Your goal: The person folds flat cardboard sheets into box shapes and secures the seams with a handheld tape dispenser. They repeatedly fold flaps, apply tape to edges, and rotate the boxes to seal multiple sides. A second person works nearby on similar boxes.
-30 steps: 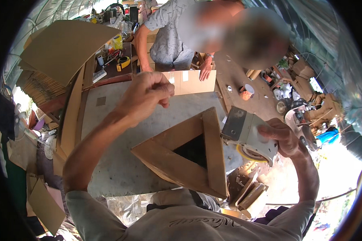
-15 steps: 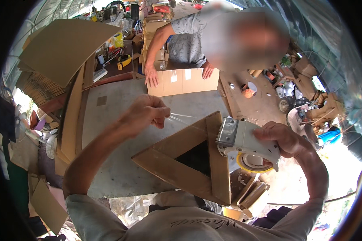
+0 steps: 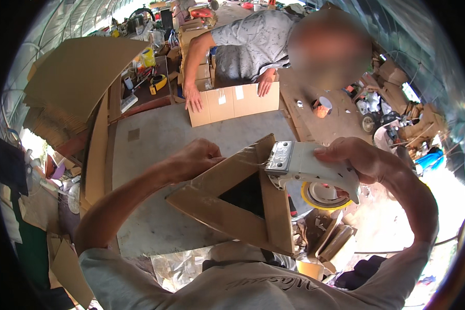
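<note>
A triangular brown cardboard frame (image 3: 280, 222) with a dark triangular opening stands in front of me over the near table edge. My right hand (image 3: 354, 155) grips a white tape gun (image 3: 311, 161), its toothed metal plate at the frame's upper corner. Below the handle shows the yellow-rimmed tape roll (image 3: 307, 200). My left hand (image 3: 199, 159) is closed at the frame's upper left edge, fingers pinched together. Clear tape (image 3: 249, 153) runs faintly from there across the corner to the tape gun; its end is hidden in my fingers.
Across the grey table (image 3: 155, 155), another person's hands rest on a flat-sided cardboard box (image 3: 237, 106). Large cardboard sheets (image 3: 77, 72) stack at left. A yellow-black tape gun (image 3: 158, 83) lies on the far bench. Cardboard scraps (image 3: 336, 243) lie at lower right.
My left hand has moved down from above the frame to its upper left edge, bringing the stretched tape down onto the corner. The tape gun has shifted slightly left and up.
</note>
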The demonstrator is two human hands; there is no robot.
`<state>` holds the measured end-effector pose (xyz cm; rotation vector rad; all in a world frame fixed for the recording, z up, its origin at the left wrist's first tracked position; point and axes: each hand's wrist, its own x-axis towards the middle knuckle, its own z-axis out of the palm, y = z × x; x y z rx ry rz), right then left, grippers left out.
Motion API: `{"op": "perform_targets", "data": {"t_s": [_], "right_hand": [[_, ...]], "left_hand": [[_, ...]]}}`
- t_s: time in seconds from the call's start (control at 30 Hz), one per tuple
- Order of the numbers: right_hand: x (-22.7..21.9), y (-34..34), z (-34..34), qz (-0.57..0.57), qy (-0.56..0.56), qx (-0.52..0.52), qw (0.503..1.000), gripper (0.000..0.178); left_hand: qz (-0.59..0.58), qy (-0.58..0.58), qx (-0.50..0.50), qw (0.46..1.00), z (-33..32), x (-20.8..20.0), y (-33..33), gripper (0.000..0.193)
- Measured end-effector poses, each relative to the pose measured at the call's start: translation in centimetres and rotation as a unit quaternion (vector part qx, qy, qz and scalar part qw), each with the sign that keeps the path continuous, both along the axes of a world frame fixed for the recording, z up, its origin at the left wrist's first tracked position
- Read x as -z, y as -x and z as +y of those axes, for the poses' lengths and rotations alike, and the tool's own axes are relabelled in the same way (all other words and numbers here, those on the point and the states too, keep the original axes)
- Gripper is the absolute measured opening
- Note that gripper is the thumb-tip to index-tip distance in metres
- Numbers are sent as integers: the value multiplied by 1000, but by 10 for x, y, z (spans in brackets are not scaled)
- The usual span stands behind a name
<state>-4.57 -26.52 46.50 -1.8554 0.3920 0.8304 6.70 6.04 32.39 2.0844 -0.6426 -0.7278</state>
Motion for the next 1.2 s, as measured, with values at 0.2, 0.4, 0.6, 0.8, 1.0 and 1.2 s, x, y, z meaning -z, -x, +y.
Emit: {"op": "perform_targets", "data": {"t_s": [0.2, 0.4, 0.6, 0.8, 1.0, 1.2], "right_hand": [[0, 6, 0, -12, 26, -10, 1000, 50], [9, 5, -4, -46, 5, -46, 998, 54], [17, 5, -25, -36, -55, -72, 995, 50], [25, 4, -20, -77, -155, -98, 980, 48], [40, -1, -30, -192, -173, -168, 951, 49], [51, -2, -46, -213, -217, -189, 934, 50]], "left_hand": [[-60, -107, 80, 989, 0, 22, -10, 39], [-65, 4, -50, 997, 41, 58, -6, 27], [-132, -73, 41, 988, -25, -68, 76, 58], [-205, -141, -69, 966, -47, -75, 100, 55], [-253, -74, -152, 953, -96, -65, 155, 91], [-242, -122, -232, 934, -116, -57, 165, 84]]}}
